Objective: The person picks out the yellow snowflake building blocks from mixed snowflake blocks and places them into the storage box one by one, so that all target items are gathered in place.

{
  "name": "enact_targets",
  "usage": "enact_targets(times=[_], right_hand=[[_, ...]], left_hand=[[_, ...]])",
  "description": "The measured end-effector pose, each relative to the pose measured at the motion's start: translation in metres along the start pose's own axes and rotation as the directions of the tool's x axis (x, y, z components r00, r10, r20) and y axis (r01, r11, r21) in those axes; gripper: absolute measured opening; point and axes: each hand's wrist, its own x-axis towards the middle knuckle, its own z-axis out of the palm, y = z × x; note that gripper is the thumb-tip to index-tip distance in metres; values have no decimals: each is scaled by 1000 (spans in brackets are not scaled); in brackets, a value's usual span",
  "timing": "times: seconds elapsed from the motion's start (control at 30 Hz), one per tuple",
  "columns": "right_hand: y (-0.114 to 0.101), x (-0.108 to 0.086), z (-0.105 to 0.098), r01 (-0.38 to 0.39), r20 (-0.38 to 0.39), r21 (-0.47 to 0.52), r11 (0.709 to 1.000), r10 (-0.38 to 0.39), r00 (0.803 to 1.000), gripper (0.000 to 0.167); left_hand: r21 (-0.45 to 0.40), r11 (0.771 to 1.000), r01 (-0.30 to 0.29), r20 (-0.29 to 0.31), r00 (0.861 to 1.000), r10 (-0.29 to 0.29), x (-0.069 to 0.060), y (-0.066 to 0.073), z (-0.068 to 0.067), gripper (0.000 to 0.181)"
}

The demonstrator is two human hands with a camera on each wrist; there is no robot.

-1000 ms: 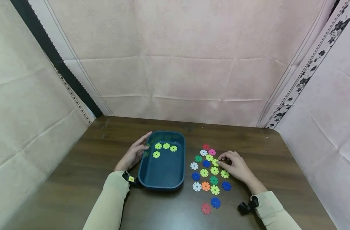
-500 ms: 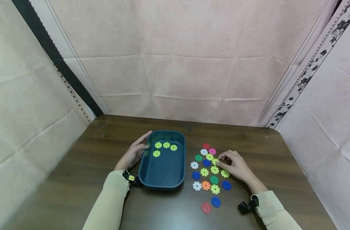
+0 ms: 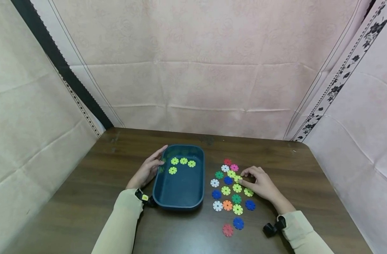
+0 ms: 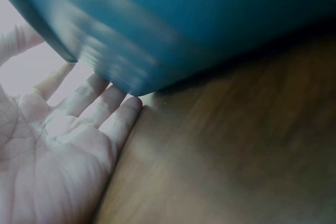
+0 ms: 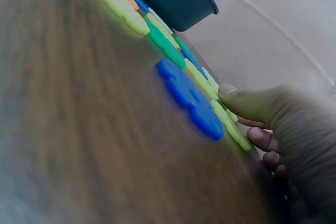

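Note:
The left hand holds the left side of a dark teal plastic tray, its thumb at the rim and its fingers against the outer wall in the left wrist view. Several yellow-green flower-shaped discs lie in the tray's far half. To its right, the right hand has thumb and index finger at a yellow-green disc among the loose ones, pinching its edge. In the right wrist view the thumb partly hides that disc. A blue disc lies close by.
Around the right hand lie several discs on the brown table: white, orange, green, blue and red. Pale cloth hangs behind the table and along both sides.
The right thumb has shifted slightly left over the yellow-green disc. The left hand, the tray and the other discs stay where they were.

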Motion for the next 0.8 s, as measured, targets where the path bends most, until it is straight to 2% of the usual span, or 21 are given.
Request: enact_targets(times=[0.5, 0.8], right_hand=[[-1, 1, -3, 8, 3, -5, 1000, -8, 1000, 23], [-2, -1, -1, -21, 14, 7, 1000, 21, 1000, 23]], left_hand=[[-1, 1000, -12, -1, 1000, 12, 3, -1, 2, 64], [-4, 1000, -7, -3, 1000, 7, 1, 0, 0, 64]])
